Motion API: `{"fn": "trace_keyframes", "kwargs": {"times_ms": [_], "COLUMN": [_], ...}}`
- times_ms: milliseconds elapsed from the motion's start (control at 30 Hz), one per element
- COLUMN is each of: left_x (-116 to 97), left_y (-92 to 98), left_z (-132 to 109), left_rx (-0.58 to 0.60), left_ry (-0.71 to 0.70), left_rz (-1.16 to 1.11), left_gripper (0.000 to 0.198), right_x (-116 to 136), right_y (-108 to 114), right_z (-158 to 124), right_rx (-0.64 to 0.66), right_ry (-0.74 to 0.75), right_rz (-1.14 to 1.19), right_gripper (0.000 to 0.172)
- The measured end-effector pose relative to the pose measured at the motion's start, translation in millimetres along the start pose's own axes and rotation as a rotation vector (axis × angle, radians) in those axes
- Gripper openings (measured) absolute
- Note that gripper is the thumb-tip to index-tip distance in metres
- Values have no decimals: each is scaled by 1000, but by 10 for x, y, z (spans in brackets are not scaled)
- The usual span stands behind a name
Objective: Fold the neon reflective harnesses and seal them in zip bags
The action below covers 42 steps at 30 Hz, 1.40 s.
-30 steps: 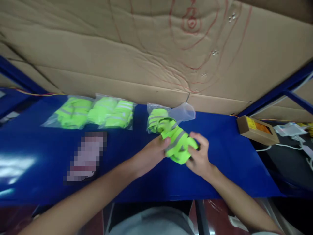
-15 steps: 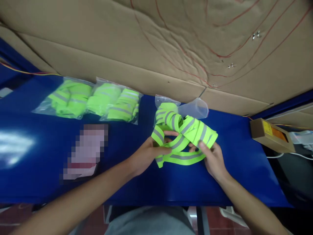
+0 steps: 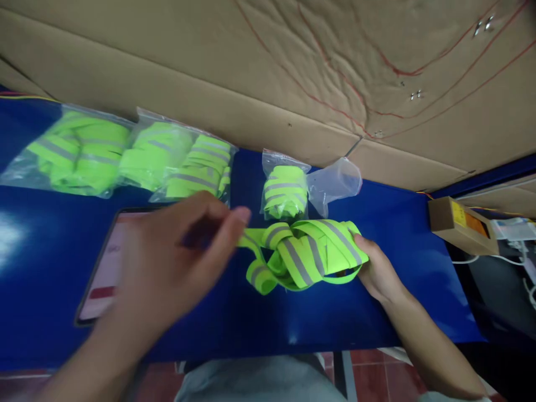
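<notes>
A neon yellow-green strap with grey reflective stripes (image 3: 307, 257) lies bundled on the blue table (image 3: 377, 318). My right hand (image 3: 377, 268) grips its right end, fingers closed around the folds. My left hand (image 3: 176, 262) is raised close to the camera and blurred; its thumb and fingers pinch the strap's left end and hold it out to the left. Just behind the bundle sits a small clear bag (image 3: 288, 190) with another rolled strap inside and its open end to the right.
Two sealed bags of straps (image 3: 79, 151) (image 3: 188, 164) lie at the back left. A tablet (image 3: 104, 273) sits under my left hand. A small cardboard box (image 3: 460, 223) and white cables are at the right. A cardboard wall rises behind.
My left hand has lifted towards the camera and pulled one end of the strap out to the left. My right hand stays on the bundle's right side. The view moved closer to the table.
</notes>
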<state>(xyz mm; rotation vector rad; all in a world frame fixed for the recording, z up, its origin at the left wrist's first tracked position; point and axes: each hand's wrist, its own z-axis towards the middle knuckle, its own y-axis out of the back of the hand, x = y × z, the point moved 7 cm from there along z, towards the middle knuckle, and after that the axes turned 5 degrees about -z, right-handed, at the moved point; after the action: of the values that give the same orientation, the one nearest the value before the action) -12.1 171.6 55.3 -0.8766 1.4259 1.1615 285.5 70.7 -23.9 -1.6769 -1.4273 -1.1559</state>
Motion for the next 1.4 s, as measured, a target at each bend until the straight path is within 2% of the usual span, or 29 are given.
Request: {"fn": "trace_keyframes", "kwargs": {"times_ms": [33,67,100,133,200,267,367,467,533,600,633,667,767,900,967,1067,1100,1167,1267,1333,1400], "left_x": [-141,-234,-242,-210,-72,73,187,275,361,436,470,500,543,649,650,535,491,369,219,240,321], "left_y": [-151,-369,-620,-804,-973,-971,-895,-831,-831,-857,-870,-889,-990,-1067,-1095,-1104,-1068,-967,-924,-974,-1013], "left_z": [-77,-176,-273,-343,-364,-311,-227,-151,-125,-114,-113,-118,-169,-216,-211,-191,-171,-129,-153,-195,-208], "left_rx": [16,96,244,339,399,410,453,410,362,340,332,334,446,516,549,618,597,515,487,539,548], "left_ry": [-203,-376,-463,-485,-346,-104,200,415,520,565,574,582,580,580,536,378,307,117,-109,-124,-60], "left_rz": [162,272,342,367,330,165,-213,-588,-758,-826,-826,-811,-725,-547,-506,-405,-307,-77,112,163,180], "left_gripper": [24,32,50,64,65,53,39,33,35,37,39,42,49,51,48,46,47,54,81,88,74], "right_x": [-22,-41,-49,-42,27,129,229,297,389,498,536,554,539,544,534,519,532,565,538,471,397], "right_y": [-48,-109,-180,-258,-388,-402,-256,-71,59,132,125,87,-97,-209,-263,-313,-298,-229,-154,-133,-115], "right_z": [-11,-28,-52,-84,-171,-233,-213,-106,-68,-127,-184,-239,-380,-509,-492,-441,-426,-396,-357,-325,-279], "right_rx": [37,88,154,234,380,380,192,17,-155,-345,-400,-407,-264,-242,-142,40,45,-26,-120,-137,-133], "right_ry": [-26,-45,-44,-21,96,238,317,356,477,657,746,817,940,1054,1059,1002,970,888,746,660,596], "right_rz": [-7,-15,-21,-29,-63,-148,-350,-500,-586,-680,-712,-733,-750,-897,-996,-1032,-1005,-931,-861,-804,-714], "right_gripper": [49,54,61,68,74,62,33,25,18,30,37,40,49,79,79,60,54,43,30,26,24]}}
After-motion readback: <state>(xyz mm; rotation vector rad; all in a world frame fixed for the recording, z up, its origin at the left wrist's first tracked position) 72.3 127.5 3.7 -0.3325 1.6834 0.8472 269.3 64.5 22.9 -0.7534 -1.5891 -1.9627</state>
